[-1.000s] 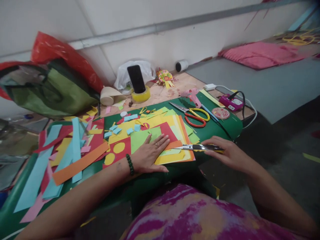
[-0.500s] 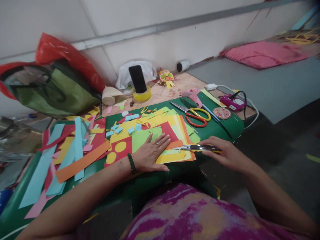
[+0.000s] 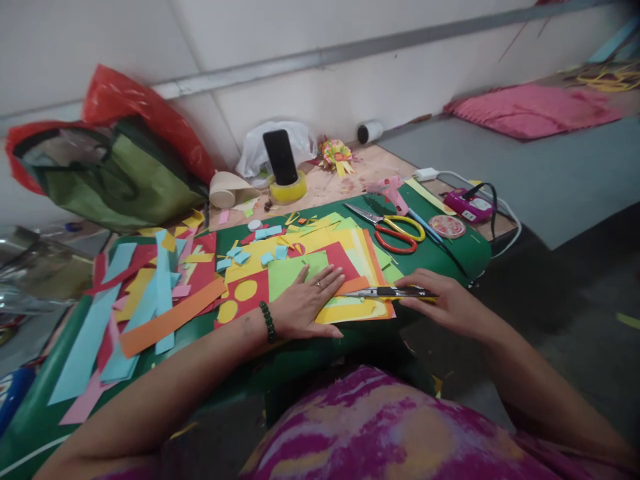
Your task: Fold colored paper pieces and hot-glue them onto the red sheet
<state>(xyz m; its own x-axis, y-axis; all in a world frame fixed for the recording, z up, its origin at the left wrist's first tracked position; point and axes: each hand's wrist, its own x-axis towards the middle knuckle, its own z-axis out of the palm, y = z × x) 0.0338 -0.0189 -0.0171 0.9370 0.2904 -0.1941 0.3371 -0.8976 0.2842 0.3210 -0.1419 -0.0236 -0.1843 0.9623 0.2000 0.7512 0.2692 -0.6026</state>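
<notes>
My left hand [image 3: 306, 303] lies flat with fingers spread on a stack of coloured paper sheets [image 3: 350, 267], pressing on green, red and orange layers. A dark bead bracelet is on that wrist. My right hand [image 3: 447, 303] grips a yellow-and-black utility knife [image 3: 393, 292], its blade pointing left across the stack's near right corner. The stack rests on a green cutting mat [image 3: 450, 250] that covers the low table.
Red-and-yellow scissors [image 3: 395, 233], a pink glue gun [image 3: 393, 190] and a pink device with cables [image 3: 465, 203] lie at the right. A phone [image 3: 281, 157] stands in a yellow tape roll. Paper strips [image 3: 150, 300] pile at left; bags [image 3: 105, 167] behind.
Both hands stay in place on the paper stack and knife. Only the camera view has shifted slightly, moving the scene a little to the right.
</notes>
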